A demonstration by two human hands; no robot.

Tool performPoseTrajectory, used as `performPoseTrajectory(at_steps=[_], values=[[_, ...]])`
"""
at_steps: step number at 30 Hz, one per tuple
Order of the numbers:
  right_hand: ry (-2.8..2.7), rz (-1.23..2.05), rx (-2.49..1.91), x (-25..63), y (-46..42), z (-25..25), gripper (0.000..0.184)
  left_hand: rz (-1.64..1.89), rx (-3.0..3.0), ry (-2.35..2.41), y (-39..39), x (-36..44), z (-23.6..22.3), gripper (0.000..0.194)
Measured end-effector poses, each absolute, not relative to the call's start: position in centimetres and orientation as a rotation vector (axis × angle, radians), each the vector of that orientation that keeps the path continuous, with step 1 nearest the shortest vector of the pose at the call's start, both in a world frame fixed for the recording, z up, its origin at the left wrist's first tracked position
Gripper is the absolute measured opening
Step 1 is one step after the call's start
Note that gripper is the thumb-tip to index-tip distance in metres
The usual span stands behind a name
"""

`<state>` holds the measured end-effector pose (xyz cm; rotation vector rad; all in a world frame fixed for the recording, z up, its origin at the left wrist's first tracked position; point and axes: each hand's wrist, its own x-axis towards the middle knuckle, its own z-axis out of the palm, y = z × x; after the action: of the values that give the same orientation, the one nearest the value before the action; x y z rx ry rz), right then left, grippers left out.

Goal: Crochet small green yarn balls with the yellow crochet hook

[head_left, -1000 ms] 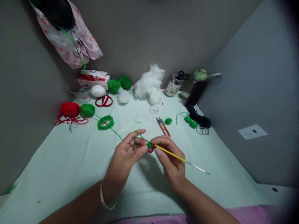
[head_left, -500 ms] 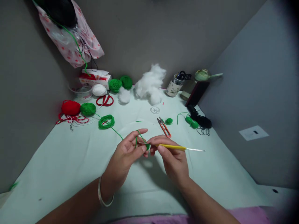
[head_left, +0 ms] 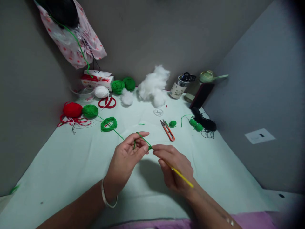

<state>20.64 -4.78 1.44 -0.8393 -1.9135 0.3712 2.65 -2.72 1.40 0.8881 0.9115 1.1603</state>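
My left hand [head_left: 127, 152] pinches a small green crochet piece [head_left: 149, 147] between thumb and fingertips. Green yarn [head_left: 143, 137] runs from that piece over my raised index finger, then back to a loose green coil [head_left: 109, 124] on the table. In my right hand [head_left: 176, 167] is a crochet hook with a yellow handle [head_left: 182, 177], its back end slanting down toward my wrist. The right fingertips touch or nearly touch the green piece; the hook's tip is hidden there. Beyond the hands lie orange thread snips [head_left: 168, 132] and a small green ball [head_left: 172, 123].
Along the back stand a tissue box [head_left: 97, 79], green yarn balls [head_left: 118, 86], white stuffing [head_left: 153, 86], a pen cup [head_left: 178, 87] and a jar. Red yarn [head_left: 72, 109] and red-handled scissors [head_left: 107, 102] lie left, black yarn [head_left: 206, 122] right. Grey panels enclose the sides.
The hook has swung from nearly level to slanting down toward my right wrist, and its metal tip no longer shows. My left hand has shifted slightly left.
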Motion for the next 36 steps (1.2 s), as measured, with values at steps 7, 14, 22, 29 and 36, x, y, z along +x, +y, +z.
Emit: performPoseTrajectory(at_steps=[7,14,22,29,36], values=[[-2.064,-0.126,-0.794,20.5,-4.8,1.2,0.027,1.178,0.862,0.897,-2.8,3.0,1.1,0.034],[-2.084,-0.363,-0.793,20.1,-4.2,1.2,0.024,1.179,0.802,0.832,-3.3,2.8,1.1,0.037],[-1.811,0.341,-0.846,20.9,-4.3,1.4,0.034,0.944,0.525,0.684,-2.4,2.3,1.9,0.044],[-1.657,0.632,-0.878,20.4,-4.0,0.9,0.026,1.070,0.732,0.770,-2.9,2.5,1.3,0.048],[-1.764,0.349,-0.881,20.7,-4.6,0.9,0.039,0.905,0.512,0.615,-2.5,2.2,2.1,0.037]])
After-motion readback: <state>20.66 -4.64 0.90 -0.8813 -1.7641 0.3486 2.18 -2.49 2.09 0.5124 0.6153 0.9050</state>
